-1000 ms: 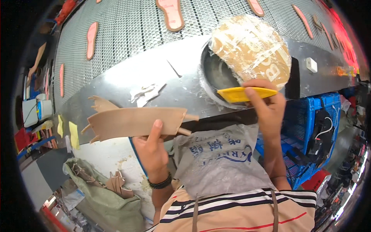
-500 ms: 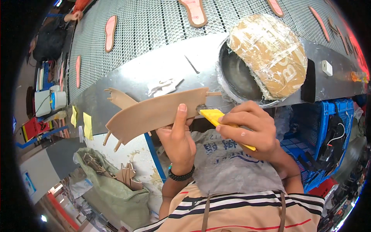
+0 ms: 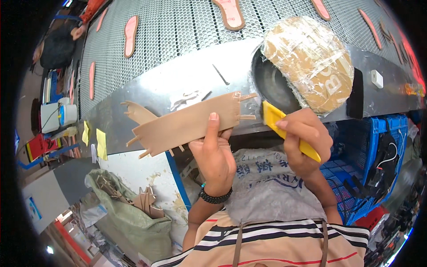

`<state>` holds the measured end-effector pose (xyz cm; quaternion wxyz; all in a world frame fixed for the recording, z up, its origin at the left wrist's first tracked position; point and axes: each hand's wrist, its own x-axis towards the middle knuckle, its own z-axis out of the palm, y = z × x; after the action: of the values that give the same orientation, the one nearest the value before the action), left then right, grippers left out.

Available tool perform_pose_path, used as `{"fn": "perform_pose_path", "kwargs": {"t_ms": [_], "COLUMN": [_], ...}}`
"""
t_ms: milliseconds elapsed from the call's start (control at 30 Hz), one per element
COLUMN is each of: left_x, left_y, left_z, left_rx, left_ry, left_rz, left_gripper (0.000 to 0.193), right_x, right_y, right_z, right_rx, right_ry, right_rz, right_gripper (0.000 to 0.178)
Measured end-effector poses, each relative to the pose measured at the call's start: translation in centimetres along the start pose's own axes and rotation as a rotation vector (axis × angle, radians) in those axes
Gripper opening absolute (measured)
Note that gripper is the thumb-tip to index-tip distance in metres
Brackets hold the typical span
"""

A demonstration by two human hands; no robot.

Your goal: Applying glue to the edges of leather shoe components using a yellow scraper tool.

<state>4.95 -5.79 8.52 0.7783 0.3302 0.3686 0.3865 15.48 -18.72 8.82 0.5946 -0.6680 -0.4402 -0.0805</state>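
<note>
My left hand (image 3: 215, 160) grips a tan leather strip (image 3: 182, 127), thumb on top and fingers underneath. Thin short straps stick out from the strip's ends and lower edge, and its right end shows a wet sheen. In my right hand (image 3: 309, 140) is a yellow-handled brush (image 3: 275, 120), its tip apart from the strip and close to the bowl's near rim. The round dark bowl (image 3: 274, 84) is partly covered by a cardboard lid (image 3: 307, 62) wrapped in clear tape. A second tan leather piece (image 3: 138, 112) lies on the metal ledge, partly hidden behind the held strip.
Pink insoles (image 3: 130, 38) lie on a mesh conveyor belt (image 3: 178, 31) beyond the metal ledge (image 3: 164, 75). Crumpled white paper (image 3: 189, 99) and a white charger plug (image 3: 376, 78) sit on the ledge. A blue crate (image 3: 378, 155) stands right, a green sack (image 3: 129, 227) left. Another person's hand (image 3: 79, 31) shows far left.
The brush has come off the strip's right end and moved right and up to the bowl. My left hand has shifted and turned the strip. The belt's insoles have slid slightly right.
</note>
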Motion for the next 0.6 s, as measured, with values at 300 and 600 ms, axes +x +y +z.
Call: {"fn": "perform_pose_path", "kwargs": {"t_ms": [300,600], "left_x": [-0.1,0.4], "left_y": [0.1,0.5], "left_z": [0.3,-0.3], "left_rx": [0.027,0.160], "left_ry": [-0.014,-0.095], "left_rz": [0.019,0.047], "left_gripper": [0.032,0.029], "right_x": [1.7,2.1], "right_y": [-0.6,0.4], "right_z": [-0.8,-1.4], "right_rx": [0.096,0.120], "right_ry": [-0.065,0.075], "right_rz": [0.117,0.206], "right_gripper": [0.020,0.013]}}
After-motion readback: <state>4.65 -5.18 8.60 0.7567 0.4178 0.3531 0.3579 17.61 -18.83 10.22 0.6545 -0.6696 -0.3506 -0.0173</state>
